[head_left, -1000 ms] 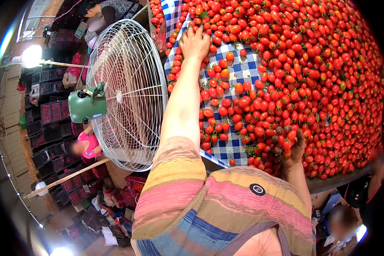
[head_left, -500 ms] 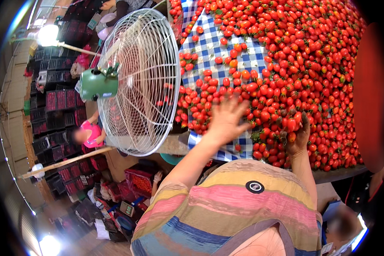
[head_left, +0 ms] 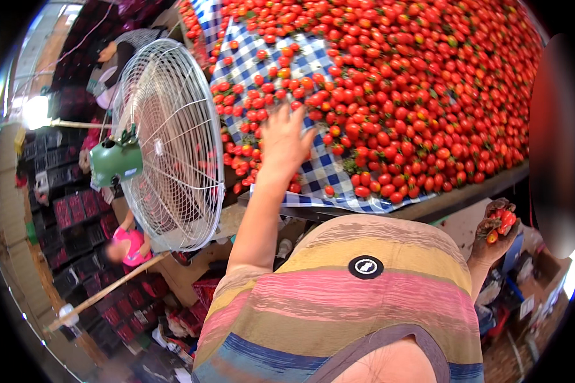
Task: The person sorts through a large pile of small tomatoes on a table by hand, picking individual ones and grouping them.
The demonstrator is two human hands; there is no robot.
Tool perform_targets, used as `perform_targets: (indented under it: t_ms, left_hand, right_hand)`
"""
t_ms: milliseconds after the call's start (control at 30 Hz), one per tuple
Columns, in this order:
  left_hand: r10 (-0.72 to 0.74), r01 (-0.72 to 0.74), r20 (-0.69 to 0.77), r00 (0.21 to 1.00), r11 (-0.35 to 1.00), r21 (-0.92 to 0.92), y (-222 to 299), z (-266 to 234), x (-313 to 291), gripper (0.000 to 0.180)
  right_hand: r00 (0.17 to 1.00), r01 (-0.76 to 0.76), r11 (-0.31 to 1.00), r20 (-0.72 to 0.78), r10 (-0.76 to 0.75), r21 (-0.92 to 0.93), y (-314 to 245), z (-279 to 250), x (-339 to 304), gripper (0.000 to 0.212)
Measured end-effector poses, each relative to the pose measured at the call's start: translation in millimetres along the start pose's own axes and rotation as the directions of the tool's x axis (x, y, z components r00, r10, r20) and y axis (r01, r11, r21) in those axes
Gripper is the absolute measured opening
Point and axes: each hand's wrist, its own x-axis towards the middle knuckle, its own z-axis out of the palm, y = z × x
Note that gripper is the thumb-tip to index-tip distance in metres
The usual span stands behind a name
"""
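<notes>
Small red cherry tomatoes point(head_left: 421, 89) lie heaped across the table, some with green stems, thinning out to the left over a blue-and-white checked cloth point(head_left: 319, 179). My left hand point(head_left: 282, 142) rests with fingers spread at the edge of the looser tomatoes, its fingertips touching a few of them. Off to the right, beyond the table's near edge, my right hand point(head_left: 492, 246) is cupped palm up around several cherry tomatoes point(head_left: 506, 220). Its fingers look dark and soiled.
A large wire-caged fan point(head_left: 166, 147) with a green motor stands left of the table point(head_left: 479, 195). Stacked dark crates point(head_left: 86, 210) fill the left background, near a person in pink point(head_left: 133, 246). A cardboard box point(head_left: 549, 271) sits low at the right. A blurred red shape point(head_left: 559, 147) borders the table's right side.
My right hand has left the heap with tomatoes in it and moved right, past the table edge. My left hand stays spread over tomatoes near the cloth. The whole view has shifted.
</notes>
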Motion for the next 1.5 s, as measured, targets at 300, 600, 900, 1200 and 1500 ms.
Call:
perform_targets:
  t_ms: [300,600,900,1200,1500]
  left_hand:
    - [0.380,-0.392,-0.105,0.919,0.909,-0.139,154.5,86.0,88.2,0.050]
    - [0.177,-0.176,0.012,0.984,0.982,-0.074,40.4,61.9,19.0,0.060]
    - [0.600,-0.543,0.098,0.794,0.773,-0.328,125.4,56.4,-29.1,0.067]
    - [0.221,-0.200,0.437,0.872,0.975,-0.095,-9.7,-5.9,-49.5,0.055]
    - [0.149,-0.149,-0.015,0.989,0.970,-0.194,32.0,24.4,63.8,0.025]
  right_hand:
    - [0.825,0.130,0.983,-0.536,-0.178,-0.126,-4.2,-144.0,-28.0,0.059]
    - [0.665,0.075,0.226,-0.121,-0.737,-0.971,-7.8,-92.1,-12.9,0.051]
    - [0.740,0.570,-0.493,0.672,-0.039,-0.657,147.7,46.8,107.2,0.030]
    - [0.820,0.535,-0.594,0.538,0.193,-0.601,166.1,22.0,136.9,0.030]
    - [0.803,0.555,-0.566,0.569,0.175,-0.610,174.6,30.2,131.0,0.029]
